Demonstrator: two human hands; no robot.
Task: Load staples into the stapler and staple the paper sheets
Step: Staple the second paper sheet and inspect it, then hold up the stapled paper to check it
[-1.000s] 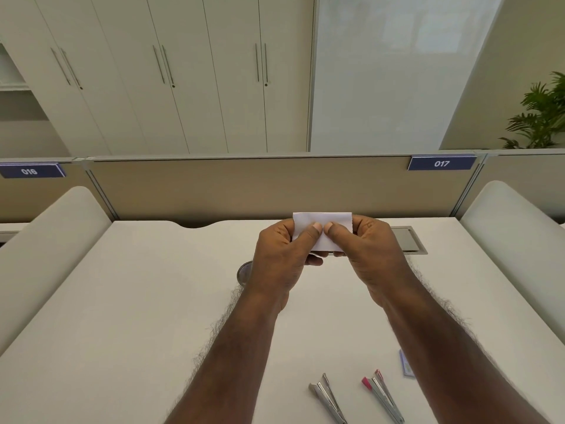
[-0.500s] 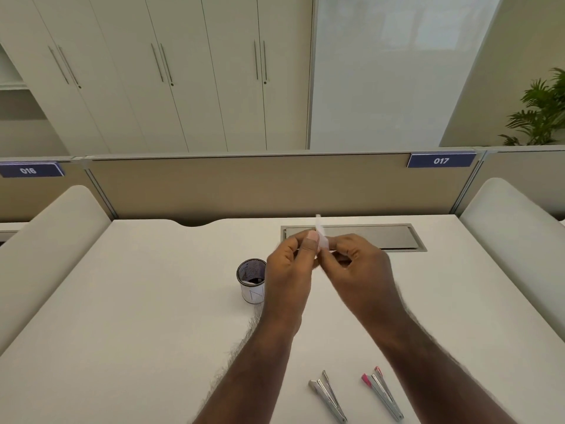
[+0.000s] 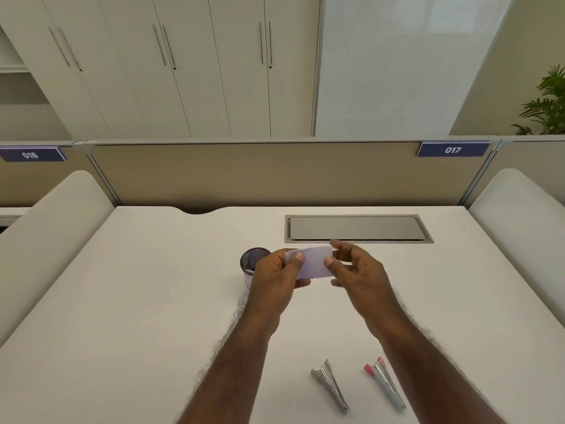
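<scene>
Currently paper prep: left hand (image 3: 276, 281) pinches the folded paper sheets (image 3: 312, 261) above the desk (image 3: 122, 301), thumb on top; right hand (image 3: 362, 272) fingers loosely spread, just touching its right edge. Next probably: free a hand and reach back for the silver stapler (image 3: 330, 385) (pink stapler (image 3: 385, 383) beside it). Mesh cup (image 3: 252, 264) just behind the left hand; nothing blocks.

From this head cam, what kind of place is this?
Most likely an open-plan office workstation: numbered desk tags like 017 on the partition, a cable hatch set in the desk, and wall cabinets behind.
</scene>
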